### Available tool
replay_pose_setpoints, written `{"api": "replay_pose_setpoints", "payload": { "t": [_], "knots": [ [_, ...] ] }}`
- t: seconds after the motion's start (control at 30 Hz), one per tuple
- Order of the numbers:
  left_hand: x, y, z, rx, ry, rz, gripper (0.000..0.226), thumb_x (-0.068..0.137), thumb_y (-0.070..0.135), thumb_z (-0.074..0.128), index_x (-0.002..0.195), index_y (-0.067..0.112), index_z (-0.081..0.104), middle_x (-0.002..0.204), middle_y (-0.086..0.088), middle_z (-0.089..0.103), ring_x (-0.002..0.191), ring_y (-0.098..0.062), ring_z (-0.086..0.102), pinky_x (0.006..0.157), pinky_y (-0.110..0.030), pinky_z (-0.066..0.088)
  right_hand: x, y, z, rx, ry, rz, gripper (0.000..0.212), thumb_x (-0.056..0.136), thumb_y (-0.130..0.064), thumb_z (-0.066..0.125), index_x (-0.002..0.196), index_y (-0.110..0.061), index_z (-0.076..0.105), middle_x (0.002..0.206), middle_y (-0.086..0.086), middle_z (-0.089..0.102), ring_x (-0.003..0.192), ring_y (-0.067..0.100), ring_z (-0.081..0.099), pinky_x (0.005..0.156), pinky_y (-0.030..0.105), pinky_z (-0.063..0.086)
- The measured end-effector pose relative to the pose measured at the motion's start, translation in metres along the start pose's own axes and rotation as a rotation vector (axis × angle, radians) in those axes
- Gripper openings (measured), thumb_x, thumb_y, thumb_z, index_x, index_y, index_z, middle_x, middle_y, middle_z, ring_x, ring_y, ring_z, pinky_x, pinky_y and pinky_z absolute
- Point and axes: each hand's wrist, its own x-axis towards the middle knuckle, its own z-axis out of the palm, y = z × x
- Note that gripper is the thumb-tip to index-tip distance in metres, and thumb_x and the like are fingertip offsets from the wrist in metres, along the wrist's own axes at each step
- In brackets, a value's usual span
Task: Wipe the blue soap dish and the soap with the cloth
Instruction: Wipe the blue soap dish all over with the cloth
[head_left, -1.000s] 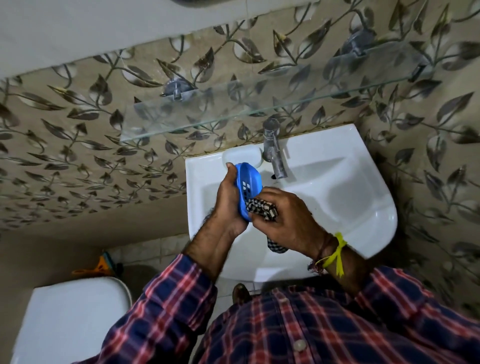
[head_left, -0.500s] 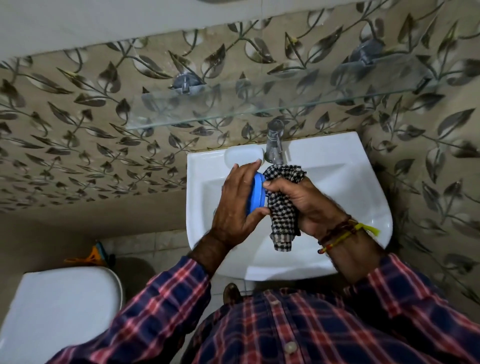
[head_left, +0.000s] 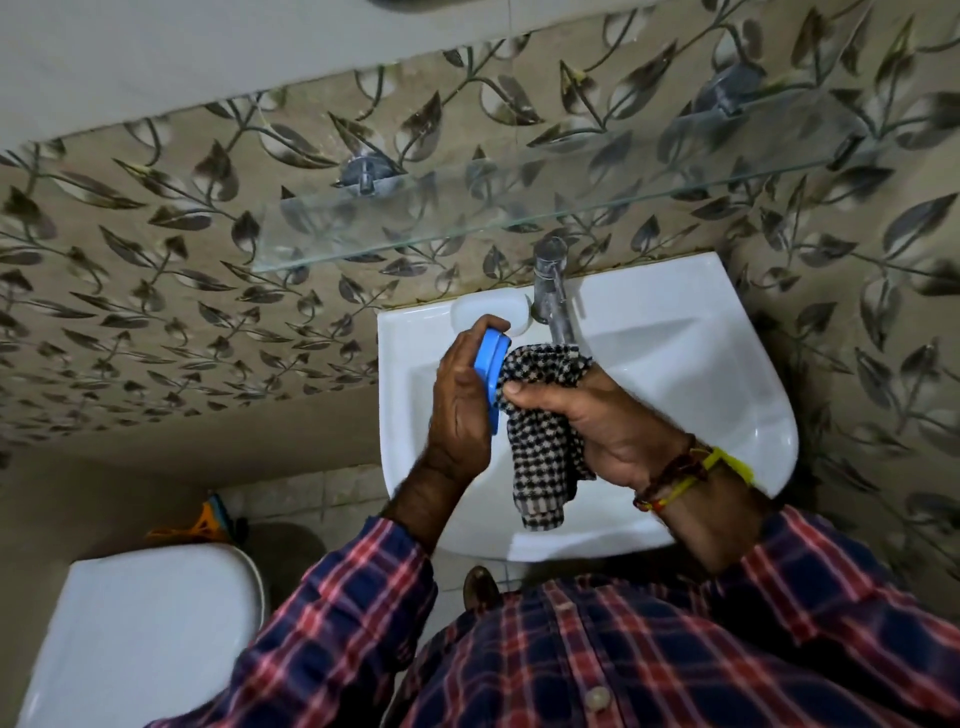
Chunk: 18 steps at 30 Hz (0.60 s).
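While left hand (head_left: 460, 400) grips, cloth (head_left: 540, 415) against dish (head_left: 491, 371).

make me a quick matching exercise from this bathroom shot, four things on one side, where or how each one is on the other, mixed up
Things
1. blue soap dish
2. checked cloth
3. tap
4. glass shelf

Places or states
A. fixed to the leaf-patterned wall above the basin
B. gripped on edge in the left hand
C. standing at the back rim of the basin
D. bunched in the right hand, pressed to the dish

Pairs: 1-B, 2-D, 3-C, 4-A
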Motion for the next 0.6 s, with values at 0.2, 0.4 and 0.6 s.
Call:
{"api": "replay_pose_setpoints", "payload": {
  "t": [0.2,0.4,0.6],
  "knots": [
    [0.002,0.015,0.004,-0.083,-0.042,-0.123,0.087,0.089,0.082,0.035,0.13,0.008,0.054,0.105,-0.009,0.068,0.096,-0.022,0.067,0.088,-0.037,0.052,0.005,0.0,-0.001,0.025,0.015,-0.043,0.017,0.089,0.004,0.063,0.103,-0.006,0.069,0.079,0.001,0.075,0.074,0.013,0.073,0.061,0.023,0.056],
    [0.005,0.015,0.004,-0.13,-0.108,-0.146,0.079,0.089,0.082,0.032,0.124,0.014,0.052,0.097,0.004,0.072,0.089,-0.017,0.068,0.084,-0.034,0.054,0.009,-0.005,-0.004,-0.105,0.04,-0.072,0.016,0.087,0.002,0.067,0.1,-0.007,0.07,0.086,0.003,0.074,0.082,0.015,0.071,0.069,0.025,0.057],
    [0.019,0.012,0.004,-0.179,-0.077,-0.207,0.073,0.096,0.073,0.019,0.111,0.014,0.059,0.091,0.002,0.071,0.087,-0.019,0.067,0.082,-0.035,0.055,0.011,-0.017,-0.002,-0.357,0.01,-0.149,0.016,0.088,0.001,0.068,0.104,0.001,0.067,0.088,0.003,0.074,0.084,0.013,0.071,0.073,0.024,0.056]
  ]
}}
